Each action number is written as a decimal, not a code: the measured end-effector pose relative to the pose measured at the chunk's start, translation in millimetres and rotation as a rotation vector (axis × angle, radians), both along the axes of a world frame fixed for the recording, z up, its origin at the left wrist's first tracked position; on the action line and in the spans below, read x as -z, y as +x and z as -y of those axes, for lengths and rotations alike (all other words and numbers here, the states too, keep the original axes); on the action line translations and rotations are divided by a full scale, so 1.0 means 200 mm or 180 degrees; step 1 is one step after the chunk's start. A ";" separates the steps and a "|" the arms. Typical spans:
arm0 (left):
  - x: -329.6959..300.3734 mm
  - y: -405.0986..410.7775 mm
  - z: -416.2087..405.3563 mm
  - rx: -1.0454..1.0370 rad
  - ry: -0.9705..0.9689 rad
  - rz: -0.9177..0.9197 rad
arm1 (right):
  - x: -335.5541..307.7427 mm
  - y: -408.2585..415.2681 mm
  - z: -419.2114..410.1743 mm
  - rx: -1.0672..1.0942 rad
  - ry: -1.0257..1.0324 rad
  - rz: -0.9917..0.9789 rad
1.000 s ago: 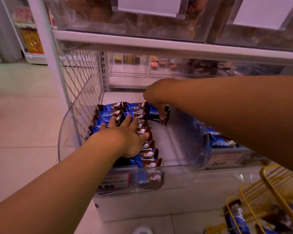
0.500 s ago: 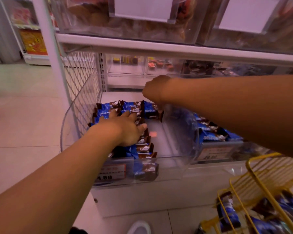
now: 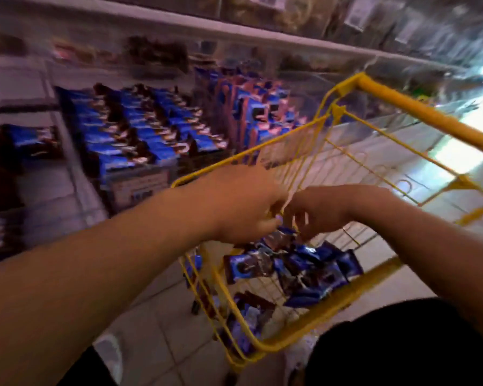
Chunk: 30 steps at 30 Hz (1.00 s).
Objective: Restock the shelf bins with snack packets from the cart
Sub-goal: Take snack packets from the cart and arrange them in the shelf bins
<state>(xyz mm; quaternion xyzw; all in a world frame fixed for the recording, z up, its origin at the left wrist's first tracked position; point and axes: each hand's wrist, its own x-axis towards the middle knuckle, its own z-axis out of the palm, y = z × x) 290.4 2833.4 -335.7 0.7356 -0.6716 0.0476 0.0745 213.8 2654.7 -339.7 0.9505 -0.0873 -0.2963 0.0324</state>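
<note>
The snack packets (image 3: 296,271) lie piled in the yellow cart (image 3: 379,90), light, crinkly and slippery, so pinch one by its flat edge; left hand (image 3: 243,207) and right hand (image 3: 324,210) reach in, fingers curled, grip too blurry to tell.

Surroundings of the shelving aisle, seen blurred.

A pale tiled floor (image 3: 162,324) is seen below, with bright light reflected on it at the far right. A white shoe (image 3: 110,355) is planted on the tiles near the lower edge, and dark clothing (image 3: 396,349) fills the lower right corner. White label cards (image 3: 356,13) are fixed to the upper clear containers, their print unreadable.
</note>
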 end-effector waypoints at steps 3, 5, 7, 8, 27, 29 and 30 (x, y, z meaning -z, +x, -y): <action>0.13 -0.04 0.21 -0.0365 0.1119 0.0056 | 0.11 -0.08 0.09 0.0444 0.0172 -0.0676; 0.20 -0.03 0.33 -0.0569 0.1774 0.0153 | 0.15 -0.10 0.09 0.0288 -0.0138 -0.0750; 0.27 -0.03 0.44 -0.0687 0.2370 -0.0014 | 0.20 -0.12 0.01 0.0004 -0.0322 -0.0934; 0.30 -0.03 0.49 -0.0767 0.2566 -0.0190 | 0.23 -0.13 -0.04 -0.0083 -0.0324 -0.1184; 0.62 -0.02 0.64 -0.0770 0.2994 -0.0673 | 0.65 0.00 0.39 0.0444 -0.0307 -0.1616; 0.59 -0.02 0.66 -0.0815 0.2891 -0.1056 | 0.65 -0.01 0.41 0.0579 -0.0016 -0.1314; 0.57 -0.01 0.67 -0.0857 0.2794 -0.1260 | 0.64 -0.01 0.42 0.0798 0.0231 -0.1187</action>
